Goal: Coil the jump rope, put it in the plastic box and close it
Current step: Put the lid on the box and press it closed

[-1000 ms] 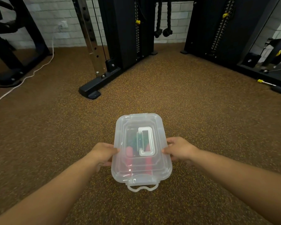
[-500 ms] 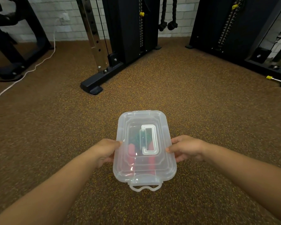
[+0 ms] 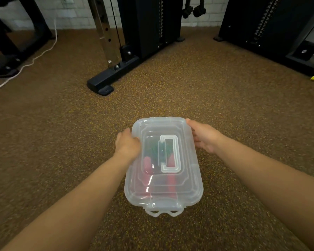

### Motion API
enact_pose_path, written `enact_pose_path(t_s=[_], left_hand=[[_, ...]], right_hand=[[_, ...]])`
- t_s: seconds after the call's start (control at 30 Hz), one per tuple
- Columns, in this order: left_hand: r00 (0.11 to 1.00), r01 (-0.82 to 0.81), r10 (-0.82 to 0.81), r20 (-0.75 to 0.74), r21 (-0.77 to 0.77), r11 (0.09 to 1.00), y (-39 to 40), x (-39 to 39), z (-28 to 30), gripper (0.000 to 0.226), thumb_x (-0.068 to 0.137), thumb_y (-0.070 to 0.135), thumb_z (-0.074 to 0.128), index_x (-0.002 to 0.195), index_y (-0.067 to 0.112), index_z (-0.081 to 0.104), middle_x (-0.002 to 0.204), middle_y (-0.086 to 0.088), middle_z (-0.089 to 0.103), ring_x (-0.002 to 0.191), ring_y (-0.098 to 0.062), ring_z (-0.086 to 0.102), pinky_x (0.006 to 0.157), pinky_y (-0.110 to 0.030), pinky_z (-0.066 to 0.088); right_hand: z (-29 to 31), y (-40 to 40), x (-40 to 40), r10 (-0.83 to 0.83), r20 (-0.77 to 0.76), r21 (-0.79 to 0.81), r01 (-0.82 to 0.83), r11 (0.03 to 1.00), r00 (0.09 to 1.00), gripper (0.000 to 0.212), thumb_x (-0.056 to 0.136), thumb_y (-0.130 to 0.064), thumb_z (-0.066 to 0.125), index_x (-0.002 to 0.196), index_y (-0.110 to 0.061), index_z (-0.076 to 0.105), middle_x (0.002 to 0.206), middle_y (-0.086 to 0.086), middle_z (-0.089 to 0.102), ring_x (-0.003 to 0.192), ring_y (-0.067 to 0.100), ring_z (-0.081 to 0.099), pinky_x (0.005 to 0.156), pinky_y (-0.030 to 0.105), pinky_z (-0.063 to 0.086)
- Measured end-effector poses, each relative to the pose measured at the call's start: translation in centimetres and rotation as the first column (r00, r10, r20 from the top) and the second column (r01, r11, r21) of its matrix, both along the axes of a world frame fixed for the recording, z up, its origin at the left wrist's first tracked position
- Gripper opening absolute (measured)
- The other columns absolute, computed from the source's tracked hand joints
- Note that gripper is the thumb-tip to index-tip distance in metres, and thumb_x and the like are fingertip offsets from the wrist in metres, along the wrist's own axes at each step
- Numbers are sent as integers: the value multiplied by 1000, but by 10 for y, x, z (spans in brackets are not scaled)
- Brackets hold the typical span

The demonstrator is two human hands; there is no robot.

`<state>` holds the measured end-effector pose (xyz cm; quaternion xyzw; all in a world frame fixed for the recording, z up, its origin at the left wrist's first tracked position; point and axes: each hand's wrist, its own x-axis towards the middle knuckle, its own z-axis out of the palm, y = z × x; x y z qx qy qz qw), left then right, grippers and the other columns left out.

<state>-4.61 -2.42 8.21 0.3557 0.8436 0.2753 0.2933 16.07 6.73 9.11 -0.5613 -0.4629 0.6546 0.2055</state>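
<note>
Translucent plastic box resting on the floor, centred in the lower half of the head view, its long axis running away from the viewer. Lid seated flat on the box; a white folding handle lies flush in the recess of the lid, and a scalloped latch tab projects from the near short edge. Jump rope visible through the lid as dark green coils toward the far end, with two red grips lying lengthwise toward the near end; details blurred by the plastic. Left hand placed on the far left corner of the box, fingers curled over the lid rim and pressed against it. Right hand placed against the far right edge, fingers extended along the rim near the corner, slightly spread, touching the lid; whether they wrap beneath the rim cannot be told. Both forearms reach in from the lower corners of the frame. Floor: brown speckled rubber. Beyond the box, well apart: black base foot of a cable machine with a chromed perforated upright, a second black machine at right, a white cable trailing across the floor at left, and a white brick wall behind.
</note>
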Motion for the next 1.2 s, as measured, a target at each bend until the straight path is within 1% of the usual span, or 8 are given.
enact_pose_path(t_s=[0.1, 0.23, 0.43, 0.6, 0.73, 0.87, 1.07, 1.2], left_hand=[[855, 313, -281, -436, 2, 950, -7, 26, 2, 64, 97, 41, 34, 152, 15, 11, 159, -4, 15, 146, -24, 14, 119, -43, 7], [691, 563, -602, -401, -224, 796, -12, 55, -2, 111, 70, 87, 24, 152, 20, -11, 161, 3, -17, 146, -17, -22, 116, -48, -17], [612, 598, -642, -461, -262, 758, -11, 49, -6, 132, 52, 98, 25, 150, 19, -16, 160, 3, -21, 143, -17, -28, 117, -52, -12], [590, 612, -651, -477, -262, 746, -10, 46, -7, 134, 51, 97, 28, 150, 18, -17, 160, 3, -22, 143, -17, -28, 117, -52, -10], [579, 629, -665, -472, -260, 733, -10, 44, -6, 138, 49, 98, 32, 150, 18, -16, 160, 3, -21, 144, -17, -27, 118, -50, -9], [564, 641, -677, -473, -267, 720, -9, 44, -6, 137, 50, 98, 32, 150, 19, -16, 160, 3, -21, 144, -17, -27, 118, -50, -11], [540, 655, -689, -484, -272, 705, -8, 44, -8, 133, 52, 97, 28, 151, 18, -15, 160, 3, -19, 145, -18, -24, 118, -50, -10], [539, 652, -695, -475, -287, 702, -8, 43, -8, 133, 52, 97, 26, 151, 18, -15, 160, 2, -20, 145, -17, -24, 118, -50, -10]], right_hand=[[-6, 18, -17, -17, 29, -18, 18, 1000, 999, 48, 89, -55, 51, 113, -15, 64, 109, 7, 72, 98, 23, 67, 91, 39, 51], [-18, 36, -28, 17, 81, -51, -13, 999, 997, 67, 77, -72, 51, 114, -18, 64, 107, 9, 73, 100, 28, 68, 96, 47, 50], [-26, 62, -32, 202, 45, -143, -193, 971, 978, 74, 67, -74, 61, 109, -13, 68, 102, 11, 75, 93, 28, 72, 88, 43, 55], [-28, 67, -35, 232, -96, -125, -243, 962, 968, 73, 58, -34, 84, 122, -6, 63, 106, 14, 73, 88, 28, 70, 78, 41, 57], [-30, 66, -35, 302, -121, 37, -300, 953, 946, 46, 63, -18, 80, 107, -16, 68, 97, 9, 73, 80, 22, 71, 77, 37, 57], [-29, 63, -33, 316, 5, 189, -312, 931, 949, 30, 79, -18, 74, 106, -24, 63, 108, 7, 67, 91, 24, 66, 85, 39, 55], [-25, 52, -31, 261, 182, 400, -314, 861, 948, 24, 82, -25, 72, 106, -25, 66, 93, -7, 65, 83, 13, 63, 68, 20, 49], [-23, 43, -33, 165, 427, 514, -389, 764, 889, 34, 88, -36, 63, 121, -30, 63, 121, -4, 65, 111, 16, 59, 97, 31, 47]])
